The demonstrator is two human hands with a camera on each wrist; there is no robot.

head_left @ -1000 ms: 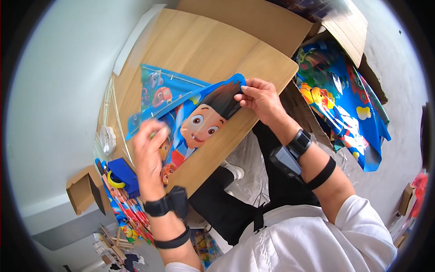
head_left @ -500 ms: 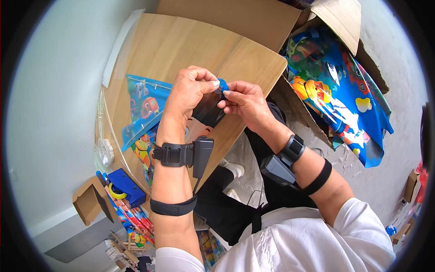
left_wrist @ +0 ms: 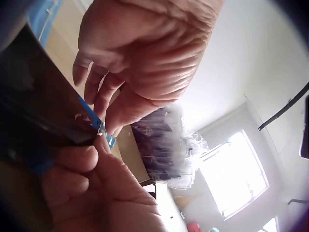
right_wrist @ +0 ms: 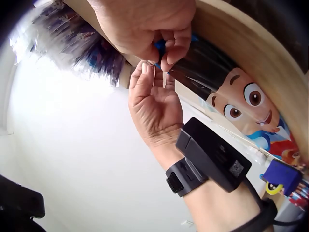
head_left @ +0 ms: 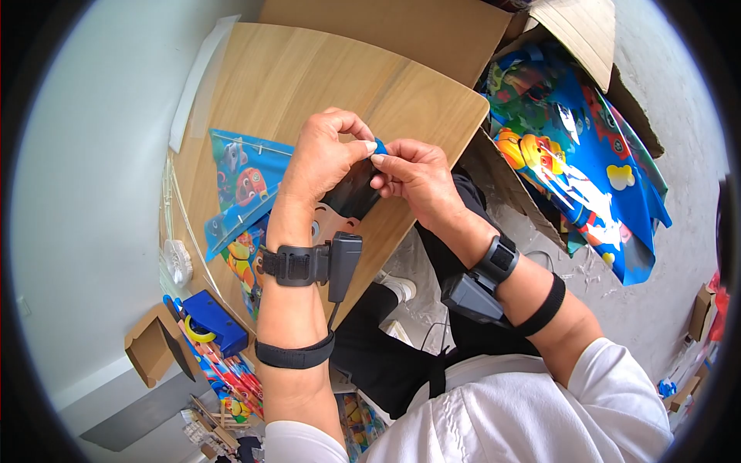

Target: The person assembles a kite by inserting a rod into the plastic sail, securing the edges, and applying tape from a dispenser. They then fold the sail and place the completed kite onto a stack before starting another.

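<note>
A cartoon-printed plastic kite (head_left: 333, 221) lies over the table's near side; its tip is raised between both hands. My left hand (head_left: 320, 158) pinches at the blue tip with thumb and forefinger, right beside a small clear, shiny piece (left_wrist: 101, 128). From the other side, my right hand (head_left: 421, 174) grips the same tip between thumb and curled fingers. Both sets of fingertips meet there. In the right wrist view, the kite's printed face (right_wrist: 244, 104) and dark hair stretch away from the hands. My left forearm hides part of the print in the head view.
The wooden table (head_left: 324, 69) has a rounded corner at right. Beside it, a cardboard box overflows with printed sheets (head_left: 587, 177). Thin pale rods (head_left: 179, 193) and a white roll (head_left: 178, 261) line the left edge. A blue tape dispenser (head_left: 216, 320) stands lower left.
The left hand moved from the kite's lower left up to the tip and joined the right hand there. Over the last half second the fingers shifted only slightly.
</note>
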